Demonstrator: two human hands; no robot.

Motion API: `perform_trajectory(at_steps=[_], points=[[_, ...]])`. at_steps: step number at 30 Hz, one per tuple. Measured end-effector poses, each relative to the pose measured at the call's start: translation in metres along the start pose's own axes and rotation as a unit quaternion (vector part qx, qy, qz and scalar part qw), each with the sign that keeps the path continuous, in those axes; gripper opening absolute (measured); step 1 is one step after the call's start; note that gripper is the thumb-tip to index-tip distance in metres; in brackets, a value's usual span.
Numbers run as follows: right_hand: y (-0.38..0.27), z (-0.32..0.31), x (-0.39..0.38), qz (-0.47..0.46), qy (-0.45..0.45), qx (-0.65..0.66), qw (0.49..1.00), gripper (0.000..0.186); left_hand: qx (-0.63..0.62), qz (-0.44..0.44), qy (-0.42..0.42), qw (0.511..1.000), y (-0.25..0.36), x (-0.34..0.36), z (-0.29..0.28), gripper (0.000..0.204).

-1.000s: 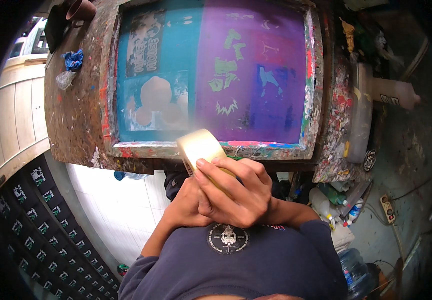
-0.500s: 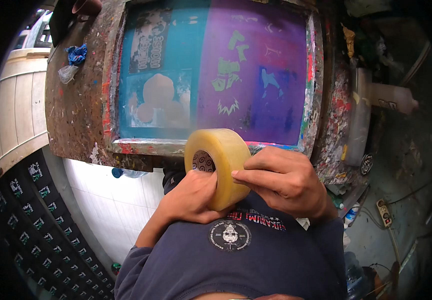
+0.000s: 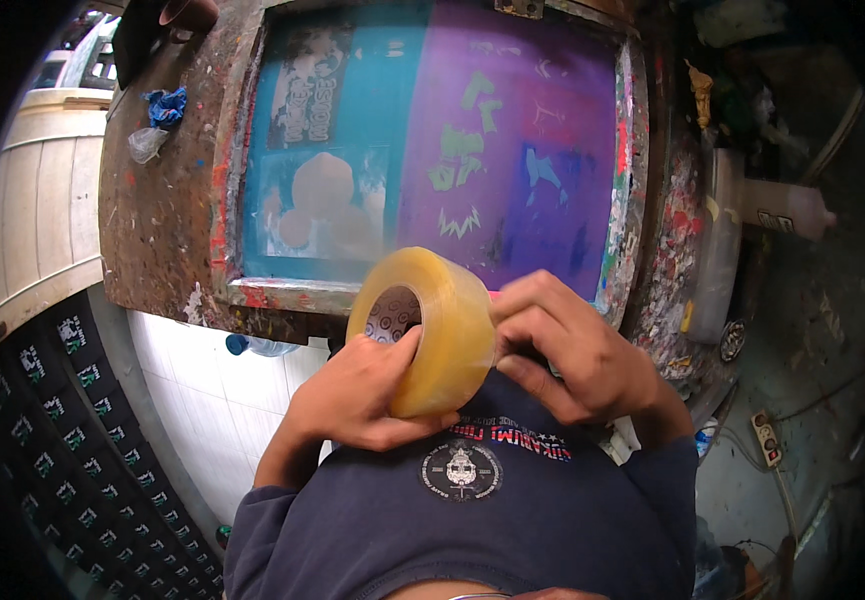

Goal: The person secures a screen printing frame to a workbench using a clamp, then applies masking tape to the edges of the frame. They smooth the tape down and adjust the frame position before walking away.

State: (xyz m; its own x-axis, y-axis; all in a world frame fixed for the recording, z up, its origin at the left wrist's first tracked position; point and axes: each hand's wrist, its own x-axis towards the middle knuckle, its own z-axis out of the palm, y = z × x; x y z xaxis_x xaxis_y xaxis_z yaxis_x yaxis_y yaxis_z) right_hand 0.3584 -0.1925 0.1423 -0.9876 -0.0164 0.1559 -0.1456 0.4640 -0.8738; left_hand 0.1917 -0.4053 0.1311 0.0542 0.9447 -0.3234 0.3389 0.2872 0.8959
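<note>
A wide roll of clear yellowish packing tape (image 3: 449, 335) is held up in front of my chest, its patterned cardboard core facing left. My left hand (image 3: 352, 392) grips the roll, the thumb in the core and the fingers under its lower side. My right hand (image 3: 580, 352) is at the roll's right face with its fingers bent and drawn together. Whether a tape end lies between those fingertips cannot be made out. Just beyond the roll lies a screen-printing frame (image 3: 297, 297) with teal and purple mesh bearing stencil shapes.
The frame lies on a paint-spattered wooden table (image 3: 157, 250). Crumpled blue plastic (image 3: 166, 106) and a clear crumpled bag (image 3: 146, 146) sit at its left. A translucent bottle (image 3: 787, 203) is on the right, with a power socket strip (image 3: 767, 440) below. Black printed pieces (image 3: 62, 430) hang at lower left.
The roll has tilted and shifted slightly left along with my left hand. My right hand's fingers have gone from pointing at the roll's face to a more bent, curled pose there.
</note>
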Motion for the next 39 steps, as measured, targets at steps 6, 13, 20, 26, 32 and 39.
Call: perform_trajectory(at_steps=[6, 13, 20, 26, 32, 39], points=[[0.019, 0.0, 0.038, 0.033, -0.01, 0.144, 0.989, 0.031, -0.059, -0.057, 0.033, 0.996, 0.019, -0.005, -0.019, 0.066], [0.032, -0.017, 0.079, 0.113, -0.022, 0.224, 0.968, 0.021, -0.258, -0.136, 0.115, 0.949, 0.027, -0.01, -0.03, 0.049], [0.062, -0.101, 0.095, 0.089, 0.035, 0.194, 0.976, 0.017, -0.215, -0.26, 0.106, 0.936, 0.034, -0.045, -0.087, 0.039], [0.081, -0.137, 0.028, 0.205, 0.188, 0.159, 0.947, 0.029, 0.303, -0.255, 0.191, 0.898, 0.048, -0.066, -0.111, 0.044], [0.051, -0.112, -0.087, -0.131, 0.368, 0.055, 0.919, 0.023, 0.527, -0.015, 0.28, 0.802, 0.125, -0.101, -0.105, 0.046], [0.019, -0.111, -0.16, -0.148, 0.512, 0.007, 0.846, 0.028, 0.635, 0.166, 0.019, 0.754, 0.178, -0.108, -0.119, 0.066]])
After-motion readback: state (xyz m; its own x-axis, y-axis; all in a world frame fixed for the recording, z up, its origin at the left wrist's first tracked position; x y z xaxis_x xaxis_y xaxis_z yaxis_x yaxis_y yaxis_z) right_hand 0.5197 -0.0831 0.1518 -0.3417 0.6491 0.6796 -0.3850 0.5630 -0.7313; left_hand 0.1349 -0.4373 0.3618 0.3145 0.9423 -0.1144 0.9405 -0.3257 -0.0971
